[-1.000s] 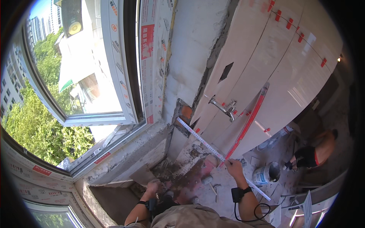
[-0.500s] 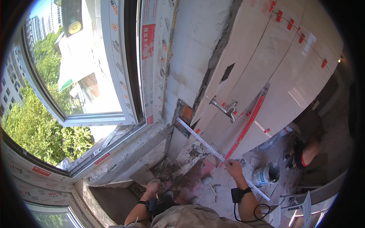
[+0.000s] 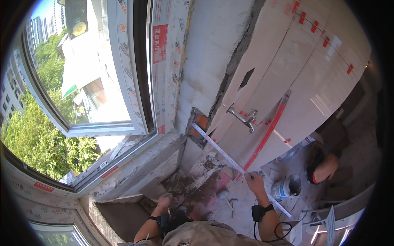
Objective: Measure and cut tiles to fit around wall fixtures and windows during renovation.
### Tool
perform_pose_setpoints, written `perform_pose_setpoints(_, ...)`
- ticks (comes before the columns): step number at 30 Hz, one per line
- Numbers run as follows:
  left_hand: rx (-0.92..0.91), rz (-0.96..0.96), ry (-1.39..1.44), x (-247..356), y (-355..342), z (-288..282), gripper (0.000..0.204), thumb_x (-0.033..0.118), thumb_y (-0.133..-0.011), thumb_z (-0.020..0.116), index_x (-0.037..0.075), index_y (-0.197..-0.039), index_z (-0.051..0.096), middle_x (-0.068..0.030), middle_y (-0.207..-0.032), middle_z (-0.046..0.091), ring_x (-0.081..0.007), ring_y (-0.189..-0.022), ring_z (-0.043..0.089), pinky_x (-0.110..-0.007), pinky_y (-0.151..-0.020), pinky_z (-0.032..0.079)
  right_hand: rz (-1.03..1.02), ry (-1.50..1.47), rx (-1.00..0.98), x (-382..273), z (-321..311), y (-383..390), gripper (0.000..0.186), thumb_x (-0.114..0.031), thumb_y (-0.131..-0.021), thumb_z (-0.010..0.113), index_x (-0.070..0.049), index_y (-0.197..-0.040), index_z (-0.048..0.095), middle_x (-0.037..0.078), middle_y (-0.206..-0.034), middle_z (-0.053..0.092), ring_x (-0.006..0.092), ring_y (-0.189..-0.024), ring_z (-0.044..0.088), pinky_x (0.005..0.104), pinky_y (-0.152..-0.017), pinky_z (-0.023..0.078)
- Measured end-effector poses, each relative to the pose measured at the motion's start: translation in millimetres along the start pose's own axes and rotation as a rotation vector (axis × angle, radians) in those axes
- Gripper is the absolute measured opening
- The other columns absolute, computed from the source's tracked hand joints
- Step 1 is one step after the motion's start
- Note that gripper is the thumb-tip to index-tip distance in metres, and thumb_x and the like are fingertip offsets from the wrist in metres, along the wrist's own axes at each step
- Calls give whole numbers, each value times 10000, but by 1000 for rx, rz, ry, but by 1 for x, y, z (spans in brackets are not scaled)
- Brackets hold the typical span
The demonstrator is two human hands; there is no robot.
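Note:
My right hand (image 3: 255, 182) is closed around a long white ruler with marks along it (image 3: 223, 155). The ruler slants from a rough hole with orange brick (image 3: 201, 121) low in the wall, past my hand, down to the lower right. Just beyond my right fingers stands a long red spirit level (image 3: 269, 131), leaning against the tiled wall (image 3: 283, 69). Low on the left, my left hand (image 3: 166, 201) is closed beside my leg, near the dirty floor corner; whatever its fingers hold, if anything, is hidden.
A metal tap (image 3: 244, 119) juts from the tiles, which carry red clips (image 3: 314, 27). A hammer (image 3: 230, 205) lies on the floor near a bucket (image 3: 286, 187). At the right a co-worker's arm (image 3: 326, 168) reaches down. An open window (image 3: 94, 131) fills the left.
The ruler's upper end has shifted slightly right and up within the wall hole. My right hand has barely moved. The co-worker's arm has changed position at the right; my left hand stays put.

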State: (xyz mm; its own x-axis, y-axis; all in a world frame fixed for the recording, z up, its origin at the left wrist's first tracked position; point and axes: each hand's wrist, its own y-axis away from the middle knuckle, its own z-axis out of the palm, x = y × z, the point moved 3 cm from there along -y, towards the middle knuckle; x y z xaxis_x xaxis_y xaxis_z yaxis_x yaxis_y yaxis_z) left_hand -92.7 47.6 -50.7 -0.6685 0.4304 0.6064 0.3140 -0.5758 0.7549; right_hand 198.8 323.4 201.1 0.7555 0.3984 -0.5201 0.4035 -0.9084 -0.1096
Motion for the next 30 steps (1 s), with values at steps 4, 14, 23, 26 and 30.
perform_pose_setpoints(4,-10,10,8,-3,-8,1,180,122,-874,492,60,-1020,577,-69,-784,631,-177,-625,594,-307,-507,458,47,47,5,-5,-4,-4,304,-302,-828,577,-8,-821,656,206,-721,616,369,-702,610,421,-645,467)
perform_pose_setpoints(14,45,-62,73,9,4,8,98,106,-869,494,82,-922,572,-50,-741,594,-162,-602,560,-300,-485,428,62,75,20,-11,-9,-3,287,-289,-816,595,-11,-802,664,199,-702,620,364,-687,617,409,-643,476)
perform_pose_setpoints(23,-14,-45,15,31,22,14,90,105,-859,487,81,-846,573,-32,-728,569,-144,-578,538,-268,-433,378,69,67,22,-18,-11,-1,287,-292,-817,590,-14,-802,658,207,-718,616,374,-692,606,409,-645,473)
perform_pose_setpoints(26,4,-31,26,30,22,14,89,109,-857,494,78,-858,578,-30,-730,574,-144,-587,546,-272,-444,391,72,76,9,-13,-9,0,283,-307,-823,594,-32,-838,661,201,-730,621,375,-707,609,417,-644,475)
perform_pose_setpoints(30,36,-21,75,19,11,6,88,109,-854,499,80,-857,582,-26,-723,574,-146,-597,553,-277,-457,405,115,53,-19,-7,5,6,291,-327,-829,597,-48,-877,666,197,-749,630,375,-730,618,426,-653,479)
